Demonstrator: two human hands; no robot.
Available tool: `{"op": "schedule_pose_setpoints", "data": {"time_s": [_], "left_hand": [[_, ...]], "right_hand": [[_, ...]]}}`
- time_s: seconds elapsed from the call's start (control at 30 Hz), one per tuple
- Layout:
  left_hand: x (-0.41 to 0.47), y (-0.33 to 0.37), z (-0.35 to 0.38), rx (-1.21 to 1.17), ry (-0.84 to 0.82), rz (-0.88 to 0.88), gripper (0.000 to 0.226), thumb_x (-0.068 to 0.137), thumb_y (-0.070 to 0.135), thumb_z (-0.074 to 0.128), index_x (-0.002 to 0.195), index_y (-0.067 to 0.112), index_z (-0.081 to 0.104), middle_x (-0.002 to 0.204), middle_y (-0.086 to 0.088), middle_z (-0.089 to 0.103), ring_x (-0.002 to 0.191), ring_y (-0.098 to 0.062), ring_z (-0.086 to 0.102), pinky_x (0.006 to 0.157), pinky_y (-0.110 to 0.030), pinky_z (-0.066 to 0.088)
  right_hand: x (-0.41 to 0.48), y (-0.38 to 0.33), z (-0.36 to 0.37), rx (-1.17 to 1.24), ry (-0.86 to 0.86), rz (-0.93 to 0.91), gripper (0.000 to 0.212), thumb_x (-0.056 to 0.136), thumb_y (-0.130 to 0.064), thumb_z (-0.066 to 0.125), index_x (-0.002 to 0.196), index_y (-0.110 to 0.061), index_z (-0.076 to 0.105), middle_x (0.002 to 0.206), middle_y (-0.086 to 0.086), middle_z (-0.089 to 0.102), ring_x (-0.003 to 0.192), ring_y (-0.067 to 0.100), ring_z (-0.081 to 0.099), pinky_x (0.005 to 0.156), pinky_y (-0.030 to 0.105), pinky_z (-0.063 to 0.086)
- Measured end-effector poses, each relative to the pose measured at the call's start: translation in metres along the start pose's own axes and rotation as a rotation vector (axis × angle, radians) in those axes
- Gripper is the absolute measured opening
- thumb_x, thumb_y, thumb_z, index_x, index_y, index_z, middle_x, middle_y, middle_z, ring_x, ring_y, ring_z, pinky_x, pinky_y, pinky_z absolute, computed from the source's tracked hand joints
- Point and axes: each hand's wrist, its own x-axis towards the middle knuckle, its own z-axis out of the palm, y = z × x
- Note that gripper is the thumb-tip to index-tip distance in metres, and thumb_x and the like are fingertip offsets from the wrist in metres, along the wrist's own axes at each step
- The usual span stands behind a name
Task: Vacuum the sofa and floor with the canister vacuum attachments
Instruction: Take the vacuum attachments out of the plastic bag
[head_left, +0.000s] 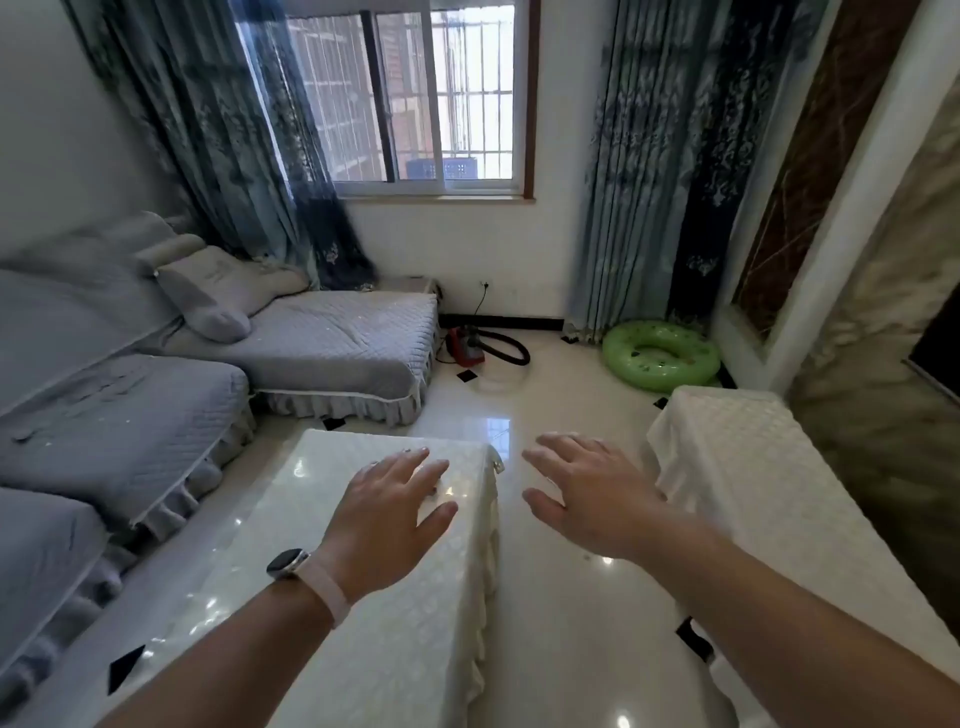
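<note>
Sofa (322, 338): I see it along the left wall, an L of grey quilted covers with frilled skirts. Pale flecks lie scattered on the middle seat.
Pillow (208, 299): grey, leaning in the sofa's corner against the backrest.
Left curtain (234, 130): blue and patterned, hanging down to the sofa's far end.
Bench (234, 545): low, in front of the sofa, under a white lace cloth with a glossy top that reflects bright spots of light.
Left hand (395, 499): palm down with fingers spread over the bench's far end, holding nothing. I cannot tell whether it touches the top.
Watch (287, 563): on the left wrist, beside a pale pink band.
Window (441, 93): sliding panes with bars outside, set between the two curtains.
Canister vacuum (465, 345): red, on the floor at the far wall, just beside the sofa's end and well apart from both hands. Its black hose (511, 348) loops to its right, and a cord (480, 301) runs up to a wall socket.
Floor (545, 649): glossy white tile with small black diamond insets.
Right hand (582, 493): palm down with fingers spread and relaxed, empty, over the floor between the two benches.
Right curtain (639, 182): same blue pattern, reaching the floor.
Swim ring (660, 356): green, flat on the floor at that curtain's foot.
Second bench (727, 441): draped in white cloth, along the right side.
Wall panel (883, 389): marble-look, at the far right.
</note>
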Motion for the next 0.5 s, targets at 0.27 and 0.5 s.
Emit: {"op": "schedule_pose_setpoints", "data": {"time_s": [0.27,0.5], "left_hand": [[0.099,0.032,0.028,0.034,-0.036,-0.139,0.068,0.089,0.062,0.03,0.14,0.025,0.057,0.145,-0.002,0.056,0.135,-0.023,0.049,0.108,-0.043,0.042],[0.151,0.045,0.032,0.102,-0.049,-0.231,0.067,0.091,0.062,0.031,0.142,0.025,0.054,0.147,-0.001,0.053,0.137,-0.022,0.047,0.108,-0.042,0.04]], "right_hand": [[0.066,0.098,0.004,0.06,0.017,-0.048,0.062,0.099,-0.06,0.031,0.153,-0.03,0.037,0.162,-0.003,0.033,0.15,0.02,0.028,0.12,0.035,0.021],[0.133,0.148,0.001,0.105,0.026,-0.178,0.053,0.104,-0.052,0.037,0.151,-0.029,0.04,0.163,-0.004,0.032,0.15,0.019,0.028,0.12,0.034,0.021]]}}
